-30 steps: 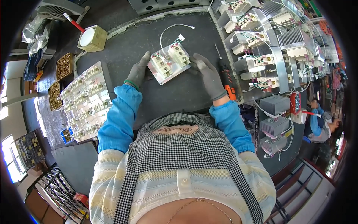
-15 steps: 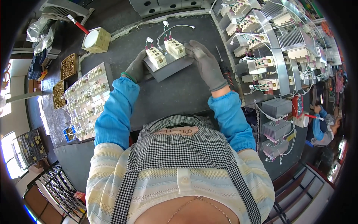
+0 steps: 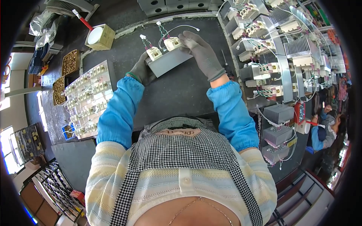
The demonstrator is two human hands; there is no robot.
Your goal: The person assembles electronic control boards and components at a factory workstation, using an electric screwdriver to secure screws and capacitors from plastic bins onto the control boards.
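Observation:
A grey metal heat sink block [image 3: 171, 62] is held between my two gloved hands above the dark work mat. On its top sit two cream-coloured modules, one at the left [image 3: 154, 53] and one at the right [image 3: 172, 43]. Thin wires with white plugs [image 3: 158, 23] rise from them. My left hand [image 3: 142, 70], in a grey glove, grips the block's left end. My right hand [image 3: 201, 52] is curled at the right end, its fingertips beside the right module. The block is tilted, its plain side facing me.
On the left stand rows of cream modules on metal plates [image 3: 90, 100], with two trays of small brass-coloured parts [image 3: 70, 62] behind. A box with a white tub and red-handled brush [image 3: 99, 37] is far left. Heat sink assemblies [image 3: 269, 67] crowd the right; a person [image 3: 326, 130] sits beyond.
The block has tipped back, so its plain side shows more and the module tops show less. Both hands still hold its ends; the right has moved slightly left and up.

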